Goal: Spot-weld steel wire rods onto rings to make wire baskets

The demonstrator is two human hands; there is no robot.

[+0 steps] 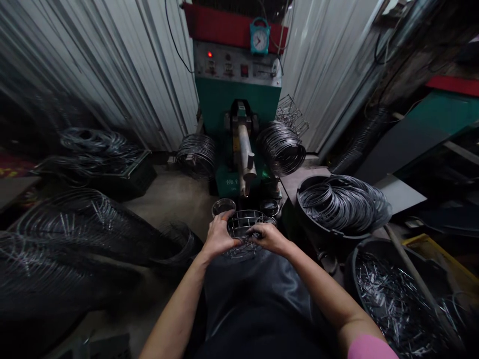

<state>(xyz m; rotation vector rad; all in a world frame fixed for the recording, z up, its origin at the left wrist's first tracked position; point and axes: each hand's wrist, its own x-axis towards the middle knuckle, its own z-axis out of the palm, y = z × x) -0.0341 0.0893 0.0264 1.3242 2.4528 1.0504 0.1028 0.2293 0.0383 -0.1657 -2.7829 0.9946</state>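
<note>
Just above my lap is a small round wire basket (pixel 245 219), its rings and uprights facing me. My left hand (pixel 222 234) is closed on the basket's left side, thumb towards the middle. On the other side, my right hand (pixel 270 237) has its fingers pinched together at the wire near the basket's right part; whether a small loose piece is between them I cannot make out. In front of the basket stands a green spot welder (pixel 239 82) with a thick metal electrode arm (pixel 245 144) pointing down towards me.
Wire ring bundles hang left (pixel 196 154) and right (pixel 282 147) of the machine. At right, a black tub (pixel 329 232) holds wire rings, and another tub (pixel 352 269) holds short wire pieces. Stacked wire coils (pixel 86 229) stand left. A blue clock (pixel 259 37) hangs above.
</note>
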